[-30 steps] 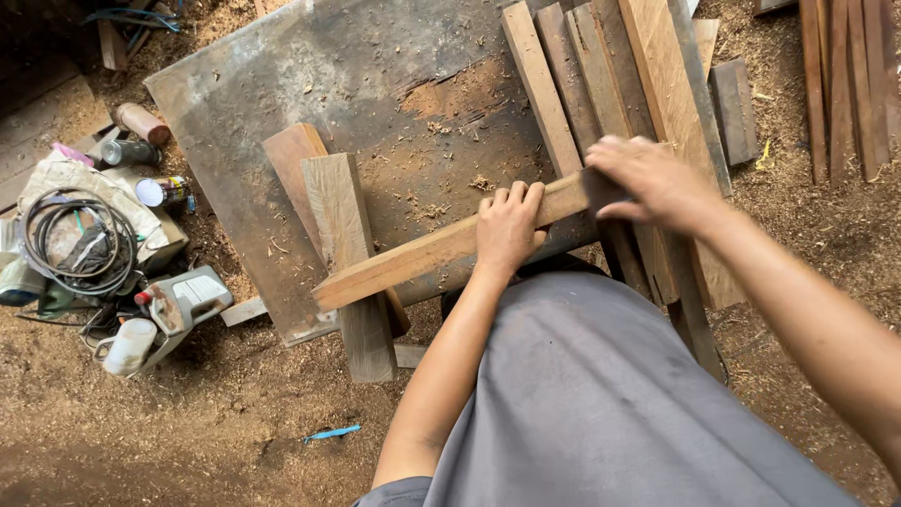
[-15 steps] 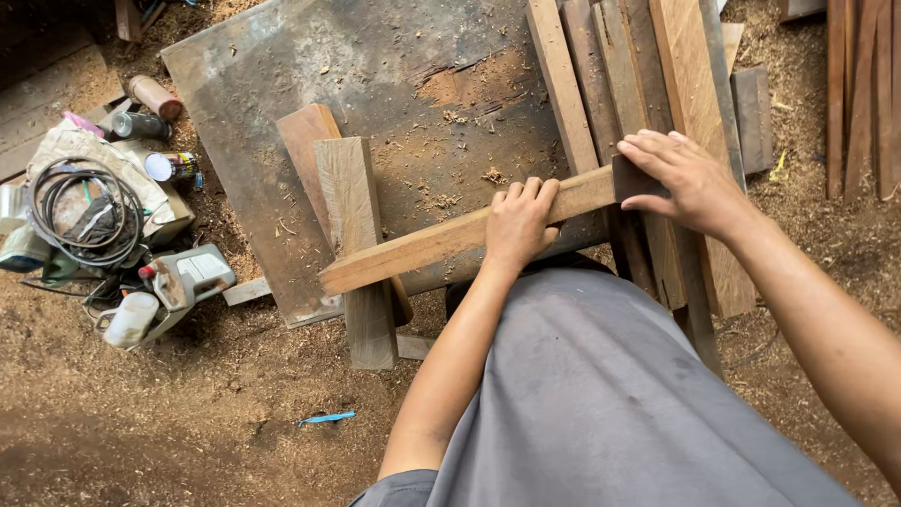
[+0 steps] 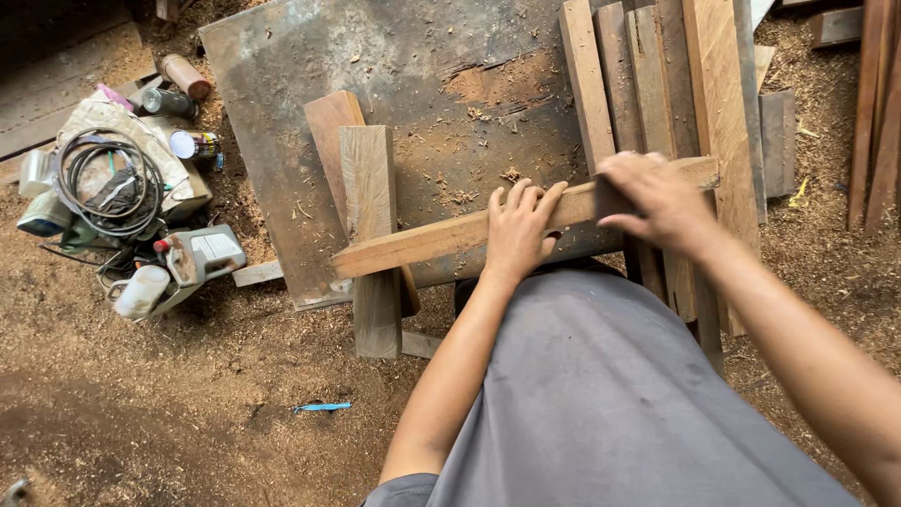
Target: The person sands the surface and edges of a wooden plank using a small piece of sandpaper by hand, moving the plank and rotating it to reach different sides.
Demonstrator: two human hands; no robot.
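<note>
My left hand (image 3: 518, 233) lies flat, fingers open, pressing on the long wooden batten (image 3: 422, 246) that crosses the worktop (image 3: 394, 56). My right hand (image 3: 657, 197) has its grip closed around the batten's far end, above stacked planks (image 3: 657, 75).

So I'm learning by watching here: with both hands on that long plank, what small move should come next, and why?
Probably a short stroke of the right hand along the long plank. It grips something dark there, likely a sanding block, while the left hand lies flat on the plank, which rests on the upright board.
</note>
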